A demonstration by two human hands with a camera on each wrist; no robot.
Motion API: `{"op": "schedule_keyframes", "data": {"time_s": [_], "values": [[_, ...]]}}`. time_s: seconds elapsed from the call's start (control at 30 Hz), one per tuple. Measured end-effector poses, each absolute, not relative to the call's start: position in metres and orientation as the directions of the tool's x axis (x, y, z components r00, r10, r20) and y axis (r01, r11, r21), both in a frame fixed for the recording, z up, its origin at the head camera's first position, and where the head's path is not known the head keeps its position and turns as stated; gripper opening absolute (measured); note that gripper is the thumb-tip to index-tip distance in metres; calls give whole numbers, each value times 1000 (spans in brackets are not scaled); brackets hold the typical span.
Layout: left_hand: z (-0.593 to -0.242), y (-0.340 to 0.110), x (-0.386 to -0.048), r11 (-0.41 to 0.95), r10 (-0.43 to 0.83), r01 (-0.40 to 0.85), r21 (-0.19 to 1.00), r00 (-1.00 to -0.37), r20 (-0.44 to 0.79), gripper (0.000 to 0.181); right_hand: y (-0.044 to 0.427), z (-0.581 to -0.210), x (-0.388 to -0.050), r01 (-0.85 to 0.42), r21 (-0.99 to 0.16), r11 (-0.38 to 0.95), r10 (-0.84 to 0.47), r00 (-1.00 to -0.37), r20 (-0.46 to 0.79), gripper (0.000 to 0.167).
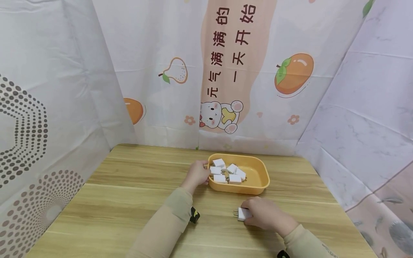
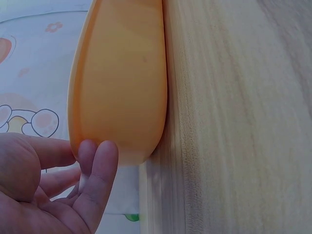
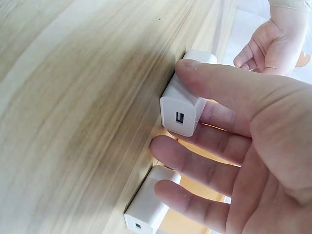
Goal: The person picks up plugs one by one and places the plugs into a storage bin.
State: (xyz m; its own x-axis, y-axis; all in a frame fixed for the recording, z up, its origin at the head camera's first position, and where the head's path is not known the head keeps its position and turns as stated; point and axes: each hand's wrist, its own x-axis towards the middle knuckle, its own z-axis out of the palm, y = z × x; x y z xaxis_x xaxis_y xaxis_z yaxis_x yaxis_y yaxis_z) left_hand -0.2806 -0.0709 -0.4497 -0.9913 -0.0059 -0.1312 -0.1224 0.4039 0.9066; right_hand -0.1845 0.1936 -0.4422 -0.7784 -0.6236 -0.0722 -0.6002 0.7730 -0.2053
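My left hand (image 1: 197,173) grips the left end of a yellow-orange plastic tray (image 1: 258,168). In the left wrist view, fingertips (image 2: 108,153) lie against the tray's outer wall (image 2: 122,73) near its rim. Several white plug-in USB chargers (image 1: 235,178) lie loose in the tray's left and middle part. In front of the tray, my right hand (image 1: 266,214) pinches another white charger (image 1: 243,214), its prongs pointing left. The right wrist view shows this charger (image 3: 183,105) between thumb and fingers, its USB port facing the camera. A second charger (image 3: 151,202) lies beside the lower fingers there.
The wood-grain table (image 1: 129,208) carries the tray near its back edge. A printed curtain (image 1: 180,107) hangs right behind the table, and further cloth sheets (image 1: 361,118) hang at both sides.
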Motion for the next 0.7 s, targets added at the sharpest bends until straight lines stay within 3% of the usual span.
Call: {"op": "schedule_keyframes", "data": {"time_s": [0.7], "values": [[-445,-69,-274,413,-15,-113,903,-993,-118,47,197,-438,-190,-626,-214,750,-644,-764,-19,18]]}}
